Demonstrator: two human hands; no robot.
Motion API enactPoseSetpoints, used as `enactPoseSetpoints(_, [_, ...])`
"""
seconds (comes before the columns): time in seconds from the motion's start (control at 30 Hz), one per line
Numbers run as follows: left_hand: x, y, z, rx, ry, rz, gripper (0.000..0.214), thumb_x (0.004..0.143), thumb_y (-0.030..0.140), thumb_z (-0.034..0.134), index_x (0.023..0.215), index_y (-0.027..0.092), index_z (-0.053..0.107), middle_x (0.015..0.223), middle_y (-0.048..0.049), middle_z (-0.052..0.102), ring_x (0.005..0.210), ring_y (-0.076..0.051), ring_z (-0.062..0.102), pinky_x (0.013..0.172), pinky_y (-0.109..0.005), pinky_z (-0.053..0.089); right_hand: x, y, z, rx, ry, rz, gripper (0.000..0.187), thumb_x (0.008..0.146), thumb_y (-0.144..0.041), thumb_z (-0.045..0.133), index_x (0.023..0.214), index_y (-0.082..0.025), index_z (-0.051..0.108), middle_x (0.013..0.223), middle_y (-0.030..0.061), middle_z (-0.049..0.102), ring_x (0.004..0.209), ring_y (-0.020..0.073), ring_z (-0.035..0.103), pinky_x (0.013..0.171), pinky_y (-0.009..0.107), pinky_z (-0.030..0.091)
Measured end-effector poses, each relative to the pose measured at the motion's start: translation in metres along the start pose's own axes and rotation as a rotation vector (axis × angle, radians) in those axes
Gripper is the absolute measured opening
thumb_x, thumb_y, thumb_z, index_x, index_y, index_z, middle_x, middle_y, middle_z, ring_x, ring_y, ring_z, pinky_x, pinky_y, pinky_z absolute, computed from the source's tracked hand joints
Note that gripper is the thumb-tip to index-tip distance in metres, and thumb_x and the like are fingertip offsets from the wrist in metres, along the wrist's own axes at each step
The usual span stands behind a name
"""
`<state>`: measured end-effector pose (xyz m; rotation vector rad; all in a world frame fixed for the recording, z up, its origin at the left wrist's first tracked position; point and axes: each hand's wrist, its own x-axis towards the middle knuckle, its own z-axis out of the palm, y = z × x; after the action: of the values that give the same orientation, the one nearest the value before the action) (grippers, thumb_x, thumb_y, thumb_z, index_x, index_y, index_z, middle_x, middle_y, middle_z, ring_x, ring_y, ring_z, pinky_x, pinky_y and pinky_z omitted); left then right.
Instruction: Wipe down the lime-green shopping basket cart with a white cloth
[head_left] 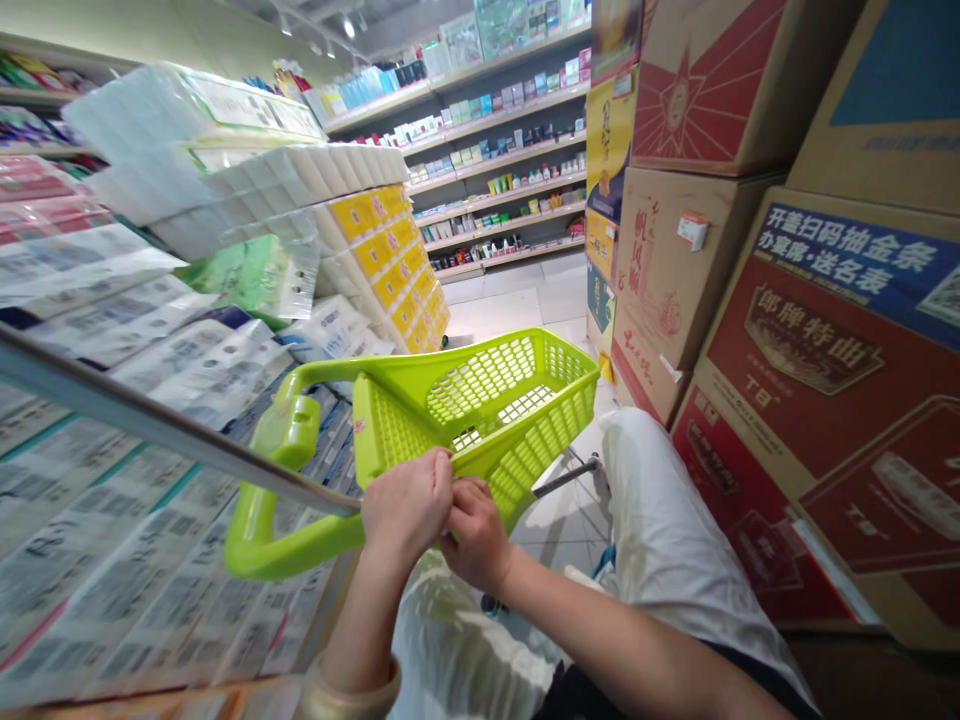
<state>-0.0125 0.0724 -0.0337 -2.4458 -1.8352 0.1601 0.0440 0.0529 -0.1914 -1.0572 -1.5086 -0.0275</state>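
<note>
A lime-green plastic shopping cart [551,435] stands in front of me, its looped handle [259,515] pointing left. The basket holds nothing that I can see. My left hand [409,505] is closed at the basket's near side, around the end of a grey metal pole [187,435] that slants in from the left edge. Pressed against it, my right hand [476,530] is also closed, its fingers curled; whatever lies inside them is hidden. A dark metal bar [566,478] shows beneath the basket.
Packs of tissue [150,360] are piled on the left, with a green pack [251,275] on top and yellow-labelled packs [386,250] beyond. Stacked cartons [817,350] wall the right side. Shelves of boxed goods [502,150] stand behind. My white-trousered leg [667,510] is close right.
</note>
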Motion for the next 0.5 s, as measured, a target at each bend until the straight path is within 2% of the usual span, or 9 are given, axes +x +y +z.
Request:
enactPoseSetpoints(0.13, [0.0,0.0,0.0,0.026,0.014,-0.002,0.052,0.097,0.037,0.019,0.113,0.029,0.068,0.102,-0.0044,0.076,0.095,-0.024,0.07,0.074,-0.032,0.046,-0.025,0.015,-0.005,-0.084,-0.099,-0.072,0.028,0.082,-0.014,0.057,0.107,-0.025,0.065,0.098,0.0017,0.07,0.095,0.0178,0.061,0.105,0.039,0.029])
enactPoseSetpoints(0.23, [-0.001,0.0,-0.001,0.041,0.01,-0.011,0.052,0.097,0.038,0.019,0.113,0.03,0.068,0.1,-0.0046,0.076,0.094,-0.024,0.07,0.071,-0.032,0.045,-0.041,0.031,-0.016,-0.167,-0.186,-0.123,0.028,0.085,-0.009,0.057,0.108,-0.025,0.064,0.099,-0.0004,0.072,0.096,0.0153,0.062,0.109,0.037,0.021])
enactPoseSetpoints(0.4, [-0.001,-0.001,-0.002,0.046,0.015,0.003,0.051,0.097,0.037,0.021,0.115,0.03,0.068,0.098,-0.0052,0.076,0.09,-0.023,0.07,0.069,-0.03,0.044,-0.023,0.028,-0.02,-0.204,-0.236,-0.112,0.019,0.085,-0.015,0.061,0.1,-0.025,0.066,0.094,-0.0009,0.071,0.092,0.0162,0.062,0.11,0.038,0.019])
enactPoseSetpoints(0.5, [-0.002,-0.001,-0.001,0.044,0.031,0.014,0.051,0.097,0.037,0.021,0.113,0.03,0.068,0.096,-0.0052,0.076,0.089,-0.022,0.07,0.069,-0.03,0.044,-0.02,0.025,-0.017,-0.218,-0.227,-0.094,0.02,0.087,-0.019,0.059,0.105,-0.026,0.065,0.093,-0.0002,0.071,0.095,0.0171,0.062,0.109,0.039,0.02])
